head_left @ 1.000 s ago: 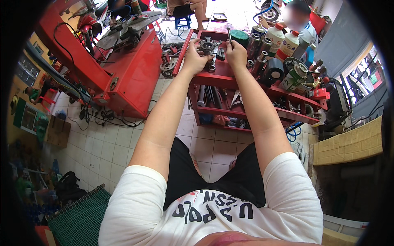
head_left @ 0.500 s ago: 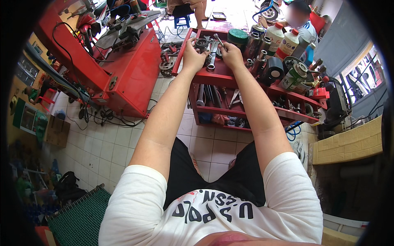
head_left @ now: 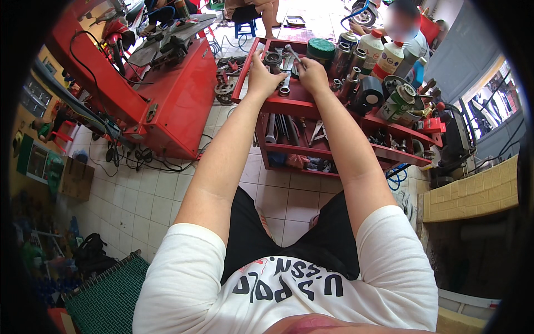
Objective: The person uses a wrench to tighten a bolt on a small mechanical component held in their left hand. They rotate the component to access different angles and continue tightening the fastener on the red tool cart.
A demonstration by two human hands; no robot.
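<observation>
My left hand (head_left: 263, 79) is at the left end of the red tool cart's top tray (head_left: 278, 104). Its fingers curve around the near left side of a round dark metal part (head_left: 273, 58), and its thumb points right. Beside it, my right hand (head_left: 312, 75) grips a thin silver wrench (head_left: 291, 51), whose head tilts up and left near the round part. Between my hands a combination wrench (head_left: 285, 88) lies on the tray, its ring end toward me. What the round part rests on is hidden.
Right of my hands stand a green-lidded tub (head_left: 321, 49), metal sockets (head_left: 349, 80), bottles (head_left: 387, 58) and a spray can (head_left: 396, 103). A lower drawer (head_left: 289, 146) holds more tools. Left is a red machine (head_left: 178, 100). A co-worker (head_left: 409, 33) sits beyond the cart.
The wrench in my right hand has swung left, its head now closer to the round part. My left thumb has stretched further right.
</observation>
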